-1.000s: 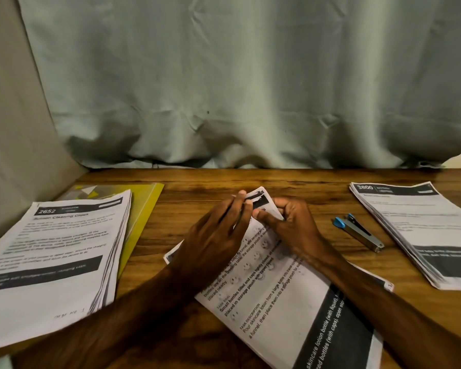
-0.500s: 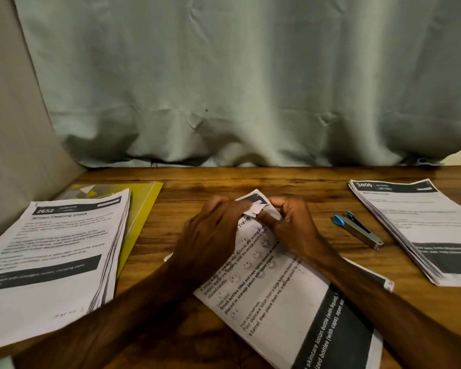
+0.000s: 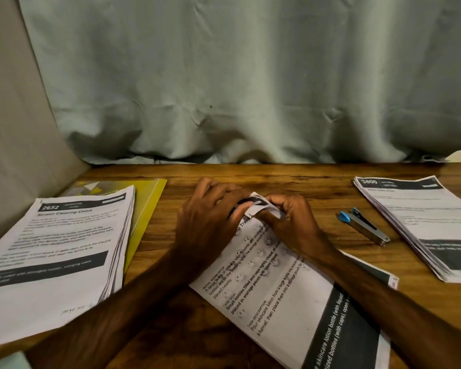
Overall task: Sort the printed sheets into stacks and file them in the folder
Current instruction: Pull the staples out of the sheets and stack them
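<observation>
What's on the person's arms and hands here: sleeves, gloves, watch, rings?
Nothing worn that shows. The left hand and right hand are ungloved, with no rings on the fingers in view. The left forearm and right forearm are bare down to the frame edge: no sleeve, cuff, watch or band. The light is dim, so a thin ring could be missed.

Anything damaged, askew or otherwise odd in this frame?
Yes. The far corner of the white printed sheets, which lie slantwise in the middle, is bent up, crumpled and looks ragged. It is pinched between the left hand and the right hand. Nothing looks spilled.
</observation>
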Demonstrator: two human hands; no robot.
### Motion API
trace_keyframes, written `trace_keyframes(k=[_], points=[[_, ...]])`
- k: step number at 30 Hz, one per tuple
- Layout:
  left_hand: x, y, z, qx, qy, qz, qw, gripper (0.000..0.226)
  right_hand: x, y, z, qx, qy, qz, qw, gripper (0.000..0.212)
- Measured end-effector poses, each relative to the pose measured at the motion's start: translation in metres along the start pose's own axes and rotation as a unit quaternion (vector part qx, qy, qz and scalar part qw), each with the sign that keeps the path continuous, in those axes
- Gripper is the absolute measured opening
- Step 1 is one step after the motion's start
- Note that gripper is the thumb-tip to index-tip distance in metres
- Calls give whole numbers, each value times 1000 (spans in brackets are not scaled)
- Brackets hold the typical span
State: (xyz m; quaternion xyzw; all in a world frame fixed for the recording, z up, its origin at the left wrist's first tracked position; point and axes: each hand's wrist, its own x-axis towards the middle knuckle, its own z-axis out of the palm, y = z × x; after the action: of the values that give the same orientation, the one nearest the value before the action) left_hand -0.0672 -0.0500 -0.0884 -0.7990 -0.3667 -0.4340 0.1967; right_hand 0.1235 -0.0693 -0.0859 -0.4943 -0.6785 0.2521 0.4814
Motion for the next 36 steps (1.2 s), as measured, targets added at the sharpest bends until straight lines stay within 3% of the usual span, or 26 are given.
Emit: trace_keyframes(k=[9,18,28,36], points=[[-3,0,0,31,38,41,998,17,0,2,1,13,2,6,1000,13],[-3,-2,3,10,10,45,999,27,3,8,2,5,5,6,1000,11],[3,3,-3,5,27,96,995,10,3,9,0,28,9,-17,999,10],[6,2,-6,8,2,103,995,19,2,7,-2,43,11,-10,999,8]])
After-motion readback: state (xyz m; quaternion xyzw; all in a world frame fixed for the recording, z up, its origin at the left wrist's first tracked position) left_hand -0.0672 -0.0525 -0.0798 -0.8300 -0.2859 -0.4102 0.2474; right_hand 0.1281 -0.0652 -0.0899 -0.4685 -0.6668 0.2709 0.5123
